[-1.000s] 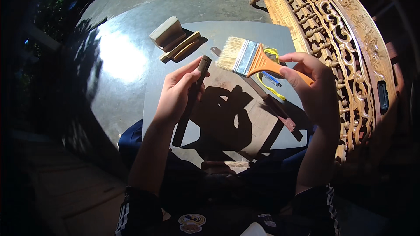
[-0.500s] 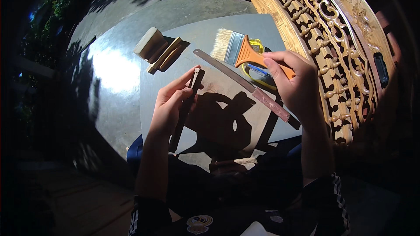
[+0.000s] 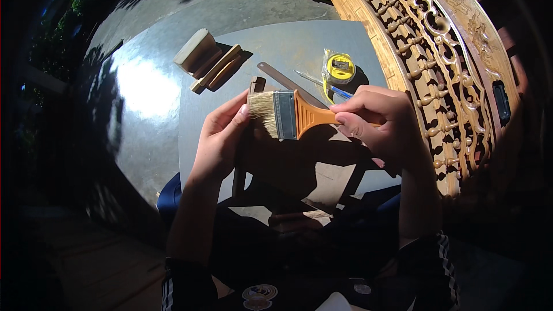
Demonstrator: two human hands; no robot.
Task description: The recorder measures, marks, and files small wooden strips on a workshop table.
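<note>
Sunlit, the bench [image 3: 276,40] is spreading beneath the brush [image 3: 286,115]; the right hand [image 3: 380,120] is pinching its handle [image 3: 314,118], leaving the bristles [image 3: 264,114] free across the dark strip [image 3: 257,84] that the left hand [image 3: 222,135] is clasping, seemingly for steadiness; beyond the brush, a tape measure [image 3: 341,67] is resting

No text legible, shirt badge [image 3: 259,297] included.

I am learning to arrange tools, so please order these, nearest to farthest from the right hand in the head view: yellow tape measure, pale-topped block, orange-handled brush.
1. Orange-handled brush: in the right hand.
2. Yellow tape measure: beyond the hand, slightly left.
3. Pale-topped block: far left.
</note>
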